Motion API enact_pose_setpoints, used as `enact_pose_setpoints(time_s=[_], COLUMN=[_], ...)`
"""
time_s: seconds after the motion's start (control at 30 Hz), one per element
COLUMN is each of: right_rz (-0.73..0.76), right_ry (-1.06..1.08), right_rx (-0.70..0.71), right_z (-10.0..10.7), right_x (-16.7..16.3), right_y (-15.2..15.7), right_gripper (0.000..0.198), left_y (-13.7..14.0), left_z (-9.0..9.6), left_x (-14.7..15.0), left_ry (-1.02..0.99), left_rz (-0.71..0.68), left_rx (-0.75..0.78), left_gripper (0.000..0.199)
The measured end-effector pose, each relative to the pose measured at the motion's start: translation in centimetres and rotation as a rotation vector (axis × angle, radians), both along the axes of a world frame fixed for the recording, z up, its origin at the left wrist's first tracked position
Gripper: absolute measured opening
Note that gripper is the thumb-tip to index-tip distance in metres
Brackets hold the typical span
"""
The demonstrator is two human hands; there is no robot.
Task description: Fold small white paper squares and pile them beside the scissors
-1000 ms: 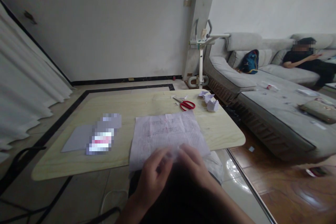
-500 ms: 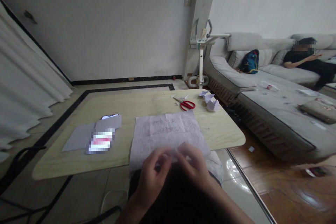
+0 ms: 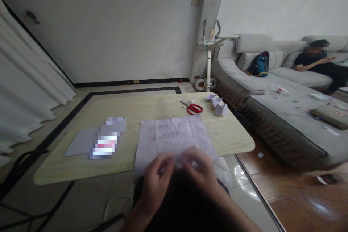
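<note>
Moved since the earlier frame: left bare hand [image 3: 153, 178], slightly leftward. Right bare hand [image 3: 203, 169]: fingertips near the left's. Grip, both: fingers curled, blurred; cannot tell whether anything is pinched. Creased, pale, printed paper sheet [image 3: 174, 134]: just beyond fingertips, on pale wood-grain bench [image 3: 233, 136]. Red-handled metal scissors [image 3: 189, 106]: beyond sheet.

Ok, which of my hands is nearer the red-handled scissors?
Right. Your right hand is by the near side of the paper sheet, roughly below the scissors in view; your left hand is beside it, farther left.
</note>
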State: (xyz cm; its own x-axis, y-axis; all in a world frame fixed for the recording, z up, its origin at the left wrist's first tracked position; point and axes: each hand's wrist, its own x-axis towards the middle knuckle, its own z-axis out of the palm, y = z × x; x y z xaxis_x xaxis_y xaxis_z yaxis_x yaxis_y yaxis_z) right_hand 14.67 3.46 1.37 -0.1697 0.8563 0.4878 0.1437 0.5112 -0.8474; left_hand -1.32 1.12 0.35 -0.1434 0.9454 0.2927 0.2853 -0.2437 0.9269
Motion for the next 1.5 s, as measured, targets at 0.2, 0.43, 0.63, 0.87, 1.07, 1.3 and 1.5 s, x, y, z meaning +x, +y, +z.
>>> enact_pose_setpoints(time_s=[0.2, 0.43, 0.63, 0.87, 1.07, 1.3, 1.5], right_rz=[0.0, 0.04, 0.057, 0.034, 0.041, 0.03, 0.019], right_ry=[-0.037, -0.112, -0.108, -0.071, -0.073, -0.051, -0.019], right_rx=[-0.023, -0.071, -0.105, -0.145, -0.171, -0.17, -0.182], right_z=[-0.2, -0.2, 0.3, 0.6, 0.7, 0.5, 0.5], right_x=[0.0, 0.4, 0.5, 0.1, 0.0, 0.0, -0.3], right_y=[0.1, 0.3, 0.2, 0.1, -0.1, -0.1, 0.0], right_gripper=[0.009, 0.007, 0.012, 0.015, 0.015, 0.015, 0.015], left_y=[0.3, 0.5, 0.5, 0.3, 0.2, 0.5, 0.5], left_z=[0.2, 0.9, 1.0, 1.1, 1.2, 1.1, 1.2], left_x=[-0.4, -1.0, -0.9, -0.8, -0.8, -1.0, -1.1], left_ry=[0.078, 0.268, 0.274, 0.268, 0.248, 0.236, 0.208], left_rz=[-0.091, -0.176, -0.188, -0.161, -0.164, -0.153, -0.158], left_rx=[-0.048, 0.136, 0.152, 0.114, 0.086, 0.055, 0.056], left_gripper=[0.012, 0.014, 0.014, 0.016, 0.016, 0.017, 0.017])
